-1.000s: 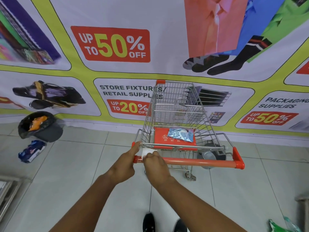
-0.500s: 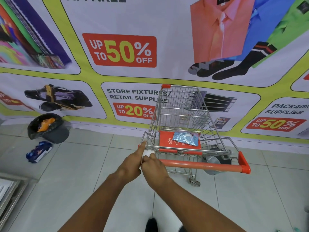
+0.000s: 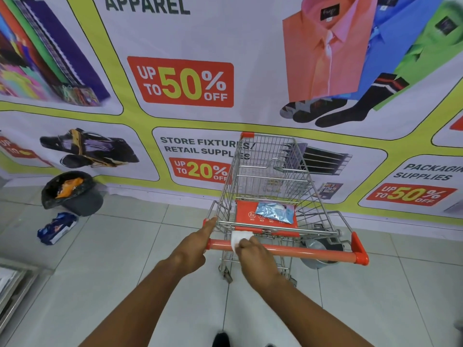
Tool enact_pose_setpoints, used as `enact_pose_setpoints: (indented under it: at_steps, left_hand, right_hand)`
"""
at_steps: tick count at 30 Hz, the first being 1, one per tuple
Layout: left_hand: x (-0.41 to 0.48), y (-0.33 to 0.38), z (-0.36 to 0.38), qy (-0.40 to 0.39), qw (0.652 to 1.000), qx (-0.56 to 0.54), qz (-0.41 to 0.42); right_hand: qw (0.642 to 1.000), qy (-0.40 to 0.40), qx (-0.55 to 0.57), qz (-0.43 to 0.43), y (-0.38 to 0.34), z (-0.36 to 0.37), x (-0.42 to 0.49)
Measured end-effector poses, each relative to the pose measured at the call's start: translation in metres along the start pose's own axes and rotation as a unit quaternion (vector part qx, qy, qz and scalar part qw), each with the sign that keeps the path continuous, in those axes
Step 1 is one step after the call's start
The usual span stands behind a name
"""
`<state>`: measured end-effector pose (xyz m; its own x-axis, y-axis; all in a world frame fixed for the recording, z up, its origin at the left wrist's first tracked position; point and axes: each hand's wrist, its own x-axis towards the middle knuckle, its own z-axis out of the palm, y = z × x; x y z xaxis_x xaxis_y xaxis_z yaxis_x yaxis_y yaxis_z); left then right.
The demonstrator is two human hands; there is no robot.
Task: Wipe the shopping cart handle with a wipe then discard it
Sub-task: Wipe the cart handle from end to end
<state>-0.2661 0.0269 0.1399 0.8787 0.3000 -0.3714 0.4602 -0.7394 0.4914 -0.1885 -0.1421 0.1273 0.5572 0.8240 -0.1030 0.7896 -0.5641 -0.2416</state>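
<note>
A small wire shopping cart (image 3: 270,176) stands in front of me with an orange handle (image 3: 308,252) across its near end. My left hand (image 3: 194,244) grips the handle's left end, thumb pointing up along the corner. My right hand (image 3: 255,255) presses a white wipe (image 3: 237,238) onto the handle just right of the left hand. A blue foil wipe packet (image 3: 274,212) lies on the orange child-seat flap inside the cart.
A black-lined bin (image 3: 71,194) with orange rubbish sits on the floor at the left by the banner wall. A blue wrapper (image 3: 56,227) lies near it. A metal rack edge (image 3: 15,286) shows at the lower left. Tiled floor surrounds the cart.
My right hand with the wipe has slid a little to the right along the handle, away from my left hand. The camera has tilted upward slightly.
</note>
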Motion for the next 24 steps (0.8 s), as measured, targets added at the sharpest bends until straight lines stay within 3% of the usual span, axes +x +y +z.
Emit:
enact_pose_setpoints:
  at_steps: [13, 19, 24]
  left_hand:
    - [0.005, -0.014, 0.002, 0.001, 0.999, 0.012, 0.051]
    - [0.002, -0.013, 0.008, 0.022, 0.998, 0.033, 0.049]
    - [0.009, -0.02, 0.007, 0.011, 0.999, 0.024, 0.047]
  right_hand:
    - [0.986, 0.029, -0.016, 0.164, 0.141, -0.029, -0.082]
    - [0.982, 0.047, -0.009, 0.185, 0.193, -0.037, -0.108]
    - [0.987, 0.047, -0.024, 0.15, 0.193, -0.039, -0.105]
